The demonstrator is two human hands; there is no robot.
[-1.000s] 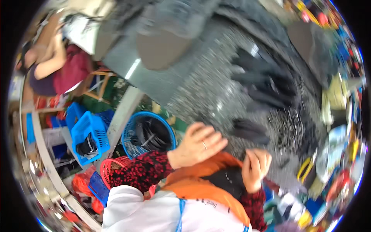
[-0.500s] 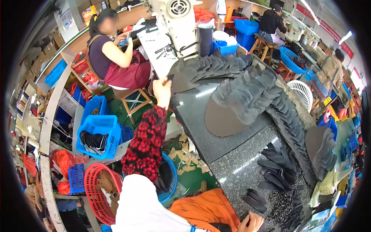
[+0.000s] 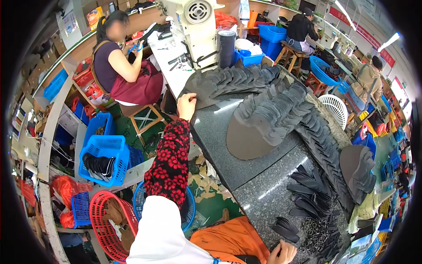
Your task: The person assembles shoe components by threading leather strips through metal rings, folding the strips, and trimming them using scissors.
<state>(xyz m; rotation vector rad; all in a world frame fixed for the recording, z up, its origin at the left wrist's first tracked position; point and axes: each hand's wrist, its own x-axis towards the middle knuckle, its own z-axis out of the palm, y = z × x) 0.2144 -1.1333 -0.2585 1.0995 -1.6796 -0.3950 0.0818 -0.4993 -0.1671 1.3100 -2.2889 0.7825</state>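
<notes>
My left hand (image 3: 186, 105) is stretched out to the table's far left corner. Its bent fingers touch the edge of a fanned row of dark grey flat pieces (image 3: 202, 90); what they pinch is too small to make out. By the near edge of the table my right hand (image 3: 282, 253) rests with curled fingers, and whatever lies between thumb and fingers is hidden. Just beyond it lies a small bunch of black strips (image 3: 285, 229), with a heap of small metal rings (image 3: 314, 235) to its right. More black strips (image 3: 310, 191) lie farther up the table.
Overlapping rounded grey pieces (image 3: 252, 132) cover the middle of the dark stone table (image 3: 263, 198). A sewing machine (image 3: 198, 35) stands beyond. On the left are a red basket (image 3: 110, 220), blue baskets (image 3: 105, 160) and a seated person (image 3: 121, 61). An orange cloth (image 3: 228, 240) covers my lap.
My left hand has come down slightly onto the edge of the grey pieces. The whole view has shifted a little; my right hand stays near the table's edge.
</notes>
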